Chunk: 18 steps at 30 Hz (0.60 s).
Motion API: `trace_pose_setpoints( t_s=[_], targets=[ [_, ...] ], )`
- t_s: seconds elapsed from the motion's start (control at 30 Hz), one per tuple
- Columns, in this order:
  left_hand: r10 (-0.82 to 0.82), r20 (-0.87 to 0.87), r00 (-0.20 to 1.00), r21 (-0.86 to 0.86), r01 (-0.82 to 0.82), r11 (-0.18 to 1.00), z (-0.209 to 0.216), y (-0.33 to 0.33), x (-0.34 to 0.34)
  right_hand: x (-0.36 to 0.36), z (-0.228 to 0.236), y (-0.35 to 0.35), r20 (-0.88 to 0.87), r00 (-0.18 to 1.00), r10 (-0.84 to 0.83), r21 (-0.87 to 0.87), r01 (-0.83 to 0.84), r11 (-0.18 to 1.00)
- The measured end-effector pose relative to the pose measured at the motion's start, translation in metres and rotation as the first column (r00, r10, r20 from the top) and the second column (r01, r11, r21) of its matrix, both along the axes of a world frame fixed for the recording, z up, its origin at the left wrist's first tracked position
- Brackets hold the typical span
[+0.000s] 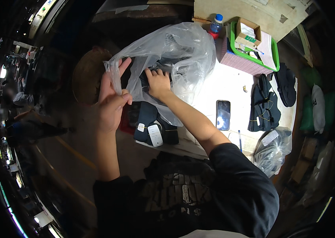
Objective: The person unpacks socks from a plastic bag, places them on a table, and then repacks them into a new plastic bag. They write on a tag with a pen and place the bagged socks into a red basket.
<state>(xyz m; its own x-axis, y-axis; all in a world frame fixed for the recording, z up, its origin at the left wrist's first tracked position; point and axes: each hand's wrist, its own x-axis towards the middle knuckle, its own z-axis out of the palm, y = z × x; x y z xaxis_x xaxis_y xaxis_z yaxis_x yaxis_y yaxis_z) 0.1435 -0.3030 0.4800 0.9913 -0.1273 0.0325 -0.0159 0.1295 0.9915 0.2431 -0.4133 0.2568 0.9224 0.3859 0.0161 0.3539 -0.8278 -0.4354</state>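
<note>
A large clear plastic bag (193, 43) lies on the white table with its mouth toward my left hand. My left hand (112, 101) grips the rim of the bag, thumb bent in and some fingers stretched upward behind the film. Inside the mouth, my right hand (159, 84) has its fingers curled over a dark fabric bundle (167, 63); the fingertips are partly hidden. Just below the bag, at the table's near edge, rest folded dark fabric bundles (145, 113) with a white tag (155, 135) and thin yellow bands.
Right of my arm lie a phone (223, 115) and a blue pen (240, 141). Farther right are banded dark bundles (264, 109) and a filled clear bag (272, 150). A green-rimmed basket (276, 59) holds a small carton (250, 29); a blue-capped bottle (216, 25) stands beside it.
</note>
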Motion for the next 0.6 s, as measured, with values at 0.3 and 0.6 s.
trace_pose_setpoints(
  t_s=[0.3, 0.6],
  targets=[
    [-0.010, -0.044, 0.999, -0.284, -0.003, 0.959, -0.043, 0.046, 0.007, -0.053, 0.010, -0.086, 0.384, 0.921, -0.066, 0.186, -0.007, 0.983],
    [-0.114, -0.068, 0.991, -0.399, 0.078, 0.914, -0.066, 0.076, -0.004, -0.104, 0.007, -0.122, 0.500, 0.866, -0.022, 0.157, -0.065, 0.985]
  ],
)
